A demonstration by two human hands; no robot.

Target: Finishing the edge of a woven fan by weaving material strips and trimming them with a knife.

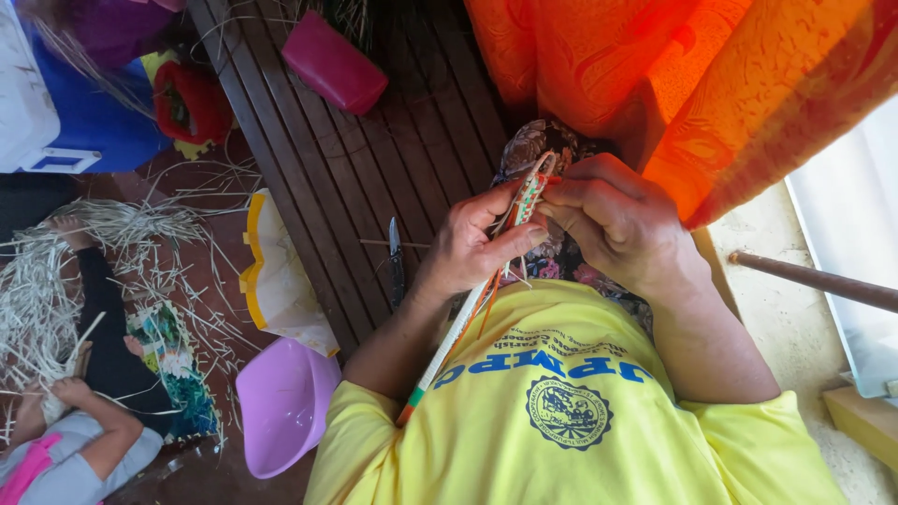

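A narrow woven strip (456, 329) in white, orange and green runs from my fingers down across my left forearm to my yellow shirt (571, 411). My left hand (465, 251) pinches the strip near its upper end, thumb on top. My right hand (617, 220) closes on the strip's top end (533, 187), fingers curled over it and touching my left fingertips. Both hands hover over my lap, above a patterned cloth (541, 142).
A dark slatted wooden bench (374, 150) carries a knife (395, 264) and a pink container (334, 62). A lilac bowl (281, 402) and a white-and-yellow bag (276, 281) sit at its left. Orange cloth (673, 84) hangs at the right above a stick (814, 281). Another person (84, 440) handles pale straw strips (56, 281) at left.
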